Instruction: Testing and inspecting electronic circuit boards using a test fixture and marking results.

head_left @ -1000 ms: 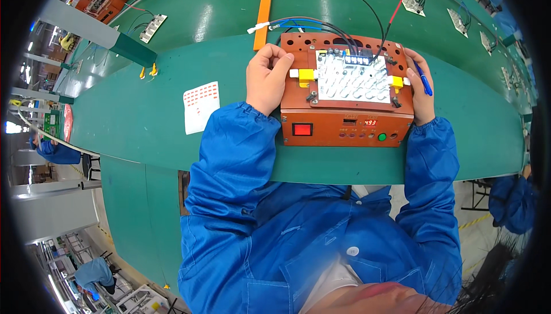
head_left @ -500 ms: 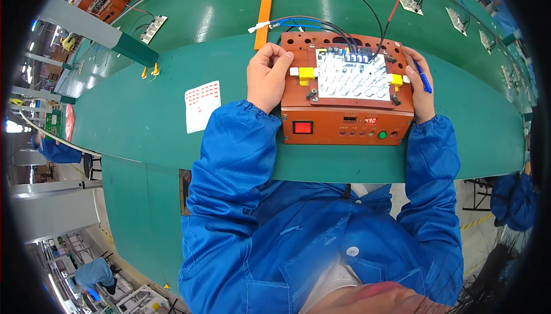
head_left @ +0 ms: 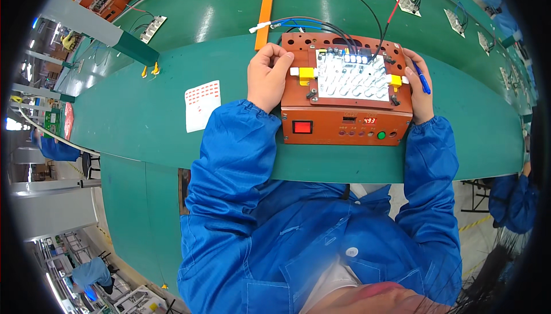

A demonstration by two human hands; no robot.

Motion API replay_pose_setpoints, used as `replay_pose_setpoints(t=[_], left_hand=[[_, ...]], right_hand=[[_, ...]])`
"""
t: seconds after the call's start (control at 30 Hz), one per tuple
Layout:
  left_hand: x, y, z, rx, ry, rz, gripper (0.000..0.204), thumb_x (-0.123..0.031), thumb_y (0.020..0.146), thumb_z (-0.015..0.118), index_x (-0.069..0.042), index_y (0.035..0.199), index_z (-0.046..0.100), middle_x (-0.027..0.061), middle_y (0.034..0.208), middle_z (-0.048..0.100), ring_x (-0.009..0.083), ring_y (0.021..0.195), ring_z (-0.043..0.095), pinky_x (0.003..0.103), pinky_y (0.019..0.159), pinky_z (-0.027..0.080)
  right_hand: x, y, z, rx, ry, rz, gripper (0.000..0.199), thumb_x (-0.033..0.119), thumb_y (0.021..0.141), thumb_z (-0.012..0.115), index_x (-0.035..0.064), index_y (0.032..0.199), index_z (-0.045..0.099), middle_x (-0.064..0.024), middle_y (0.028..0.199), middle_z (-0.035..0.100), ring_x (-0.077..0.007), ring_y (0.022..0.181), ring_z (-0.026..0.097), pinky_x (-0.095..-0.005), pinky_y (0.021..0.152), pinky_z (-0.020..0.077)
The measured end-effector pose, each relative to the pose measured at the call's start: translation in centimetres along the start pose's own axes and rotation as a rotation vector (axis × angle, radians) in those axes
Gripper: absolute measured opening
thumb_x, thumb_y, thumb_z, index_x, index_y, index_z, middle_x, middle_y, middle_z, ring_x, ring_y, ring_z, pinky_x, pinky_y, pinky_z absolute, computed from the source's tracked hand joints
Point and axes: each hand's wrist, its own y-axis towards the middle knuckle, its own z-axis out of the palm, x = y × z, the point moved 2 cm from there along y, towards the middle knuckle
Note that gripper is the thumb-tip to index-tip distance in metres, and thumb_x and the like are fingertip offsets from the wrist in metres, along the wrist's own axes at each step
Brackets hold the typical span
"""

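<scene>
A reddish-brown test box (head_left: 347, 124) stands in front of me, with a red switch, a green button and a small lit red display on its front. On its top plate lies a white circuit board (head_left: 353, 78) between two yellow-and-white clamps (head_left: 307, 73). Black wires (head_left: 338, 31) run from the board's far edge. At the box's left side, my left hand (head_left: 268, 78) is closed, thumb against curled fingers; whatever is inside is hidden. My right hand (head_left: 422, 90) rests along the right side, a blue pen (head_left: 423, 80) held among its fingers.
A white sheet with red marks (head_left: 202, 106) lies left on the green table (head_left: 143, 124). An orange bar (head_left: 265, 10) lies beyond the box. More wired boards (head_left: 406, 2) lie on the far green surface. A grey-green post (head_left: 97, 27) stands at upper left.
The lit digits on the box's display differ, and the board's terminal block shows brighter white spots. Both hands keep their places at the box.
</scene>
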Motion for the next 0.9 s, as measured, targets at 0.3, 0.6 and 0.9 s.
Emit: replay_pose_setpoints(t=[0.3,0.6,0.9], left_hand=[[-3.5,-1.6,0.5,-0.027,0.188,0.223,0.014,-0.011,0.092,0.069,-0.002,0.084,0.061,0.0002,0.07,0.055,0.0085,0.064,0.05,0.026,0.06,0.042],[-7.0,-2.8,1.0,0.175,0.332,0.743,0.017,-0.011,0.078,0.068,-0.002,0.092,0.065,0.0116,0.086,0.064,0.0285,0.082,0.058,0.037,0.075,0.048],[-7.0,-3.0,1.4,0.209,0.351,0.795,0.02,-0.01,0.075,0.069,-0.002,0.093,0.065,0.0121,0.087,0.065,0.03,0.082,0.058,0.038,0.074,0.049]], right_hand=[[4.1,-1.5,0.5,-0.294,-0.248,-0.282,0.041,0.027,0.109,0.043,-0.0039,0.134,0.051,-0.0225,0.129,0.065,-0.0276,0.122,0.062,-0.0366,0.102,0.0471],[6.1,-10.4,7.0,0.425,-0.035,-0.105,0.082,0.068,0.103,0.023,-0.0002,0.127,0.063,-0.0299,0.118,0.069,-0.0241,0.076,0.069,-0.0411,0.085,0.0547],[5.2,-9.3,11.0,0.544,-0.116,0.033,0.08,0.066,0.102,0.028,-0.0009,0.131,0.06,-0.0294,0.154,0.043,-0.0229,0.09,0.071,-0.0322,0.084,0.0537]])
